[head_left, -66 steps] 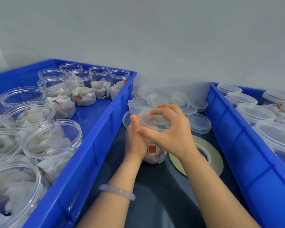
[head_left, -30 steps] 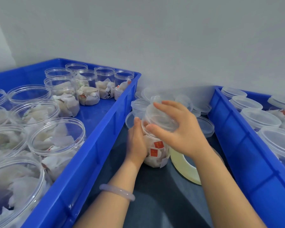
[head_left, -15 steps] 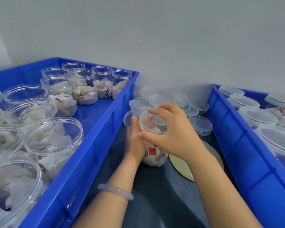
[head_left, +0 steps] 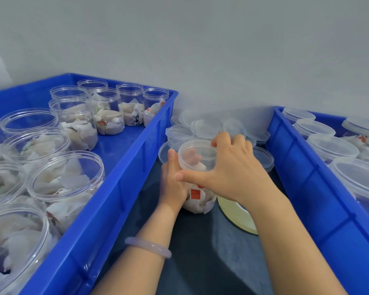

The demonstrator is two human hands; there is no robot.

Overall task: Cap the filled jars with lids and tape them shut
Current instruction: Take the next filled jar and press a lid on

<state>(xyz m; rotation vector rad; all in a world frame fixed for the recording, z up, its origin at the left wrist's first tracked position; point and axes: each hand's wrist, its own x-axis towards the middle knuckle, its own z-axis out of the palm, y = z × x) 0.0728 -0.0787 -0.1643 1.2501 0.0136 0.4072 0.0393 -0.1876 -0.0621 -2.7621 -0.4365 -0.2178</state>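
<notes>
Clear jar: left hand; lid: right hand

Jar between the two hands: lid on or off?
On: a clear lid sits on the jar, right hand gripping its rim, left hand holding the body. Fully tightened: cannot tell.

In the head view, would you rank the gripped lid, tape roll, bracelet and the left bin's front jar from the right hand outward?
1. Lid: gripped by the right hand.
2. Tape roll: just beneath its wrist.
3. Bracelet: on the left wrist.
4. Front jar: far left, in the bin.
</notes>
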